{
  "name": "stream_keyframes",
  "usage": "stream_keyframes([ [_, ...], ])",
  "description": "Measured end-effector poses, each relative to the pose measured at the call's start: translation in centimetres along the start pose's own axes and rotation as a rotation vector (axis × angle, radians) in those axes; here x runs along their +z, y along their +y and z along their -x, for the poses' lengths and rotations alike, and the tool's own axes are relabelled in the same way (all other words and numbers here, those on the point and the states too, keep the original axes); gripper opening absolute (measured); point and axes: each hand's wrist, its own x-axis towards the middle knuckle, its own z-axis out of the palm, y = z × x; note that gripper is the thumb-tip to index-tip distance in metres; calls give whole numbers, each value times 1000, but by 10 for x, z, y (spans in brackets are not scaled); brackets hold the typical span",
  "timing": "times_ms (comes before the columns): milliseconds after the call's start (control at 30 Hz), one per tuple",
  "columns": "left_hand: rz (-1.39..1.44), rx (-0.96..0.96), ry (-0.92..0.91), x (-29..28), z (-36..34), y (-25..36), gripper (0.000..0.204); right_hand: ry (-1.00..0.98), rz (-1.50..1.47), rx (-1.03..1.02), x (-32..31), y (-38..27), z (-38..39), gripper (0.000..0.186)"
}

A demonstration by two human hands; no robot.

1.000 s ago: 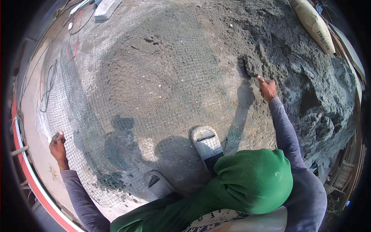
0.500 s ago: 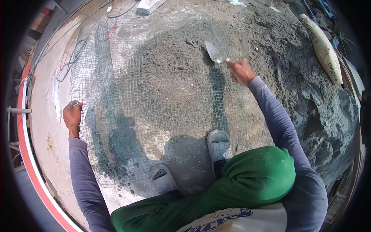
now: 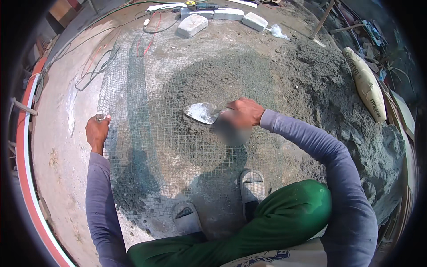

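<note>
My left hand (image 3: 97, 132) is closed on the left edge of a wire mesh sheet (image 3: 111, 91) spread before me. In my right hand (image 3: 244, 113), partly blurred, is the handle of a pointed trowel (image 3: 201, 113). Its pale-smeared blade points left, over a grey sand mound (image 3: 209, 86) at the middle of the mesh. Whether the blade touches the sand I cannot tell. Dark pebbles (image 3: 129, 196) are gathered at the mesh's near left corner. My two sandals (image 3: 189, 219) are by its near edge.
A large heap of damp grey sand (image 3: 329, 98) rises on the right, with a filled sack (image 3: 367, 84) beyond. White blocks (image 3: 192, 26) and an angle grinder (image 3: 200, 6) are at the back. Cables (image 3: 95, 71) run along the left, near a red-and-white edge (image 3: 26, 147).
My right hand has brought the trowel left and nearer, from the mound's far right side to over its middle. My left hand keeps its hold on the mesh. The view now takes in more behind.
</note>
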Motion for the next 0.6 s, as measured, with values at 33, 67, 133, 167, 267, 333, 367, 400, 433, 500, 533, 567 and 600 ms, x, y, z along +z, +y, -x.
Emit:
stream_keyframes([
  [33,12,-6,-3,-3,4,-2,38,10,201,-70,-11,-21,1,49],
  [67,35,-4,10,-10,8,-2,37,-21,329,-142,-19,-40,0,48],
  [133,66,1,62,-3,18,1,36,-30,517,-214,-12,-37,-12,46],
  [167,70,8,68,-2,19,4,36,-17,555,-231,-4,-25,-26,46],
  [267,86,-3,18,2,26,15,39,100,575,-111,-5,-14,-51,47],
  [333,87,-11,44,-3,27,7,40,156,558,-49,-6,-16,-64,47],
  [367,85,-15,53,-3,26,3,41,200,532,25,-7,-16,-68,48],
  [400,84,-9,40,-6,23,-2,44,207,535,10,-9,-16,-73,48],
  [433,81,-18,50,-6,21,-8,44,234,519,74,-11,-15,-74,49],
  [500,92,-7,87,-4,19,-12,45,256,507,139,-16,-2,-74,51],
  [533,103,0,92,-6,22,-7,45,256,484,183,-21,11,-72,52],
  [567,115,9,79,-5,25,0,46,254,460,228,-25,24,-68,53],
  [600,119,10,73,-7,27,2,46,251,463,226,-27,32,-64,53],
])
